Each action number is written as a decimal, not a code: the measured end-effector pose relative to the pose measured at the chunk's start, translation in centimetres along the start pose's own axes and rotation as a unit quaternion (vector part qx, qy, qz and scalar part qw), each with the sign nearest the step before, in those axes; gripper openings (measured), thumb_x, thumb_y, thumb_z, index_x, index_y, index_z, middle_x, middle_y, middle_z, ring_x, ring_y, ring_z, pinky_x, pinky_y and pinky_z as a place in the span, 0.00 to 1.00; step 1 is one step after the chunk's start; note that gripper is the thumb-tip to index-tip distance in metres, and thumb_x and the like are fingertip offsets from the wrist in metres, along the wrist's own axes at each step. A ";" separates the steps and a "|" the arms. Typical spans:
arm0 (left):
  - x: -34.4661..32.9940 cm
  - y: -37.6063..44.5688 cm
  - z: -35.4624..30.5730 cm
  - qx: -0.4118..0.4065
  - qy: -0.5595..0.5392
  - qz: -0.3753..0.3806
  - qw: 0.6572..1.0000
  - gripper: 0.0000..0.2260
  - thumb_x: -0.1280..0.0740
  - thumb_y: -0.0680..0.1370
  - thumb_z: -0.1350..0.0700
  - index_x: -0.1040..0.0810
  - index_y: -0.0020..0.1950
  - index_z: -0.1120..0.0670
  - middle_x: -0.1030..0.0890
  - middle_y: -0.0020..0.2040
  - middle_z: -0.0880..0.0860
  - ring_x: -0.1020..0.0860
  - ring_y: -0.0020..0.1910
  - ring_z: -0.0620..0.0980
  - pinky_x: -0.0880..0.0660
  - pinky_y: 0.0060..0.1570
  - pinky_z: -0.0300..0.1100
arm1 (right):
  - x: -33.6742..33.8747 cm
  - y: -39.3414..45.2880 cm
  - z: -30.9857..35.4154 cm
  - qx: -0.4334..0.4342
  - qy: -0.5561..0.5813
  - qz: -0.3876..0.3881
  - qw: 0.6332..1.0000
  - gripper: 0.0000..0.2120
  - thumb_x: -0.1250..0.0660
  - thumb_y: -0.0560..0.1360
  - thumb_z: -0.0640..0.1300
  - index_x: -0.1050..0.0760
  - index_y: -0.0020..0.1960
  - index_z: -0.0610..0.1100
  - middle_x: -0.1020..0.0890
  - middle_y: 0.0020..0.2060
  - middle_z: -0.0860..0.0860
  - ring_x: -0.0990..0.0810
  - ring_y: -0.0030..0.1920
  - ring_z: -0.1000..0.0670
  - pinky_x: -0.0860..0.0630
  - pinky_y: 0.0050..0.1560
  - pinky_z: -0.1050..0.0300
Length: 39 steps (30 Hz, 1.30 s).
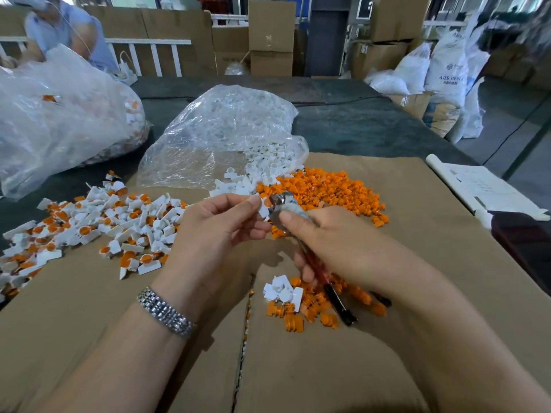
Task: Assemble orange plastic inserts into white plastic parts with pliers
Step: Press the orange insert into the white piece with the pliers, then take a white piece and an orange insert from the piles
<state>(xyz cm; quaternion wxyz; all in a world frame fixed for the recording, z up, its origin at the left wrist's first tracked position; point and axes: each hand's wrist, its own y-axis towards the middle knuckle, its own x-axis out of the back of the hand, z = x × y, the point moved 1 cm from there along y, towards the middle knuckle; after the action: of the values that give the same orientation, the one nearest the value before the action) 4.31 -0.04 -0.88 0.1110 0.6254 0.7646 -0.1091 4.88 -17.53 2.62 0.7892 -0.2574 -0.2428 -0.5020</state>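
White part (263, 208) pinched by left hand (214, 231) at pliers (301, 245) tip; pliers held tight in right hand (334, 242); orange insert maybe inside, blurred.

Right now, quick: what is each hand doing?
Left hand: pinching a white plastic part between thumb and fingers.
Right hand: wrapped around the pliers, whose head meets that part.
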 end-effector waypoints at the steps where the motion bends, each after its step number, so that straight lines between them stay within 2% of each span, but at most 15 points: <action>1: 0.0 -0.1 -0.1 0.000 -0.014 0.000 1.000 0.04 0.26 0.77 0.61 0.15 0.43 0.59 0.18 0.36 0.59 0.18 0.34 0.51 0.20 0.37 0.38 | 0.8 -0.2 0.0 -0.012 0.030 0.024 0.999 0.29 0.44 0.81 0.64 0.21 0.50 0.38 0.14 0.36 0.45 0.14 0.37 0.46 0.16 0.43 0.52; 4: 0.1 -0.1 -0.6 -0.023 -0.015 0.011 1.000 0.05 0.27 0.77 0.61 0.13 0.41 0.57 0.17 0.37 0.58 0.17 0.36 0.52 0.20 0.37 0.38 | 3.1 -0.5 -0.4 -0.040 0.050 0.022 0.998 0.32 0.41 0.75 0.69 0.21 0.57 0.41 0.14 0.41 0.43 0.13 0.45 0.41 0.18 0.53 0.41; 6: 0.2 -0.1 -0.8 -0.040 0.008 0.018 0.999 0.06 0.27 0.78 0.61 0.13 0.41 0.56 0.16 0.38 0.58 0.16 0.38 0.53 0.20 0.38 0.38 | 4.2 -0.1 -0.8 -0.048 -0.026 -0.021 0.998 0.26 0.42 0.78 0.67 0.23 0.53 0.45 0.15 0.40 0.46 0.15 0.40 0.47 0.19 0.48 0.48; 8: 0.3 -0.1 -0.8 -0.047 0.031 0.018 0.998 0.05 0.27 0.77 0.59 0.12 0.42 0.56 0.15 0.40 0.58 0.15 0.39 0.53 0.19 0.39 0.38 | 4.6 0.8 -1.3 -0.044 -0.102 -0.062 0.992 0.18 0.42 0.82 0.62 0.26 0.50 0.46 0.21 0.38 0.49 0.23 0.35 0.52 0.26 0.39 0.56; 10: 0.3 0.0 -0.7 -0.047 0.049 0.012 0.998 0.04 0.25 0.76 0.58 0.12 0.42 0.56 0.15 0.40 0.58 0.15 0.39 0.53 0.19 0.40 0.38 | 4.3 1.8 -1.9 -0.038 -0.152 -0.079 0.984 0.15 0.38 0.81 0.57 0.26 0.47 0.46 0.24 0.37 0.49 0.28 0.34 0.52 0.31 0.32 0.58; 12: 0.3 0.1 -0.7 -0.047 0.060 0.009 0.997 0.04 0.24 0.75 0.57 0.12 0.42 0.55 0.14 0.40 0.58 0.15 0.39 0.54 0.19 0.40 0.38 | 3.5 2.9 -2.7 -0.050 -0.208 -0.087 0.973 0.15 0.36 0.80 0.57 0.27 0.50 0.45 0.23 0.45 0.47 0.25 0.40 0.49 0.30 0.37 0.54; 15: 0.2 0.1 -0.7 -0.038 0.056 0.008 0.998 0.04 0.23 0.72 0.55 0.12 0.39 0.55 0.15 0.38 0.57 0.14 0.38 0.55 0.19 0.37 0.37 | 1.9 3.9 -4.0 -0.076 -0.303 -0.116 0.943 0.22 0.34 0.78 0.61 0.30 0.61 0.44 0.26 0.58 0.45 0.25 0.57 0.43 0.27 0.56 0.45; 19: 0.0 0.0 -0.5 -0.039 0.089 0.004 0.995 0.04 0.25 0.76 0.59 0.13 0.41 0.57 0.15 0.38 0.57 0.14 0.38 0.56 0.19 0.36 0.36 | 1.1 4.1 -4.3 -0.059 -0.341 -0.178 0.921 0.29 0.36 0.76 0.67 0.28 0.64 0.46 0.26 0.60 0.46 0.29 0.63 0.42 0.30 0.60 0.41; 21: -0.2 -0.2 -0.4 -0.049 0.119 -0.006 0.992 0.04 0.26 0.77 0.60 0.14 0.44 0.60 0.14 0.38 0.58 0.13 0.38 0.56 0.19 0.36 0.36 | 1.2 3.8 -3.6 0.018 -0.291 -0.222 0.930 0.23 0.36 0.77 0.65 0.25 0.60 0.48 0.24 0.57 0.49 0.26 0.60 0.47 0.28 0.57 0.45; 22: -0.2 -0.3 -0.4 -0.056 0.134 -0.010 0.989 0.04 0.26 0.78 0.60 0.14 0.46 0.61 0.14 0.38 0.59 0.13 0.38 0.55 0.19 0.36 0.35 | 1.1 3.6 -3.0 0.072 -0.228 -0.224 0.945 0.19 0.36 0.78 0.63 0.24 0.56 0.48 0.22 0.52 0.52 0.24 0.54 0.51 0.27 0.53 0.49; 24: -0.3 -0.4 -0.3 -0.074 0.170 -0.013 0.982 0.04 0.27 0.78 0.59 0.14 0.46 0.59 0.14 0.37 0.57 0.13 0.38 0.54 0.19 0.36 0.36 | 0.4 3.0 -1.8 0.145 -0.117 -0.176 0.967 0.15 0.36 0.79 0.60 0.23 0.49 0.48 0.22 0.41 0.56 0.24 0.42 0.56 0.28 0.42 0.56; 25: -0.4 -0.5 -0.3 -0.086 0.194 -0.012 0.977 0.04 0.27 0.78 0.58 0.14 0.46 0.58 0.14 0.37 0.56 0.13 0.38 0.53 0.18 0.38 0.37 | -0.1 2.8 -1.4 0.159 -0.112 -0.150 0.969 0.14 0.37 0.80 0.59 0.24 0.48 0.48 0.23 0.39 0.55 0.25 0.39 0.56 0.28 0.40 0.56; 30: -0.6 -0.4 0.2 -0.138 0.287 0.002 0.948 0.04 0.29 0.80 0.58 0.16 0.46 0.53 0.14 0.37 0.50 0.15 0.38 0.48 0.17 0.44 0.43 | -1.4 2.8 -1.2 0.186 -0.206 -0.143 0.950 0.10 0.41 0.84 0.51 0.32 0.47 0.47 0.28 0.40 0.53 0.28 0.41 0.50 0.29 0.41 0.51; 35: -0.7 -0.5 0.1 -0.147 0.328 0.009 0.933 0.06 0.30 0.81 0.58 0.17 0.44 0.52 0.15 0.36 0.48 0.16 0.34 0.42 0.23 0.37 0.30 | -1.7 2.4 -0.9 0.204 -0.255 -0.154 0.932 0.08 0.43 0.85 0.48 0.35 0.47 0.48 0.30 0.42 0.53 0.28 0.42 0.50 0.29 0.43 0.51; 39: -0.6 -0.5 0.1 -0.128 0.315 0.014 0.940 0.06 0.30 0.81 0.59 0.17 0.44 0.55 0.15 0.34 0.50 0.17 0.32 0.42 0.23 0.35 0.30 | -1.8 2.2 -0.6 0.213 -0.289 -0.155 0.920 0.06 0.43 0.85 0.47 0.34 0.49 0.48 0.31 0.44 0.53 0.28 0.43 0.50 0.38 0.43 0.56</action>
<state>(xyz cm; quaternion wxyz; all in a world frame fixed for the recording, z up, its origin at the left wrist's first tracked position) 3.91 -0.75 -0.74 -0.0553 0.6191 0.7590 0.1937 6.30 -15.93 0.70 0.6330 -0.1757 -0.5987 -0.4584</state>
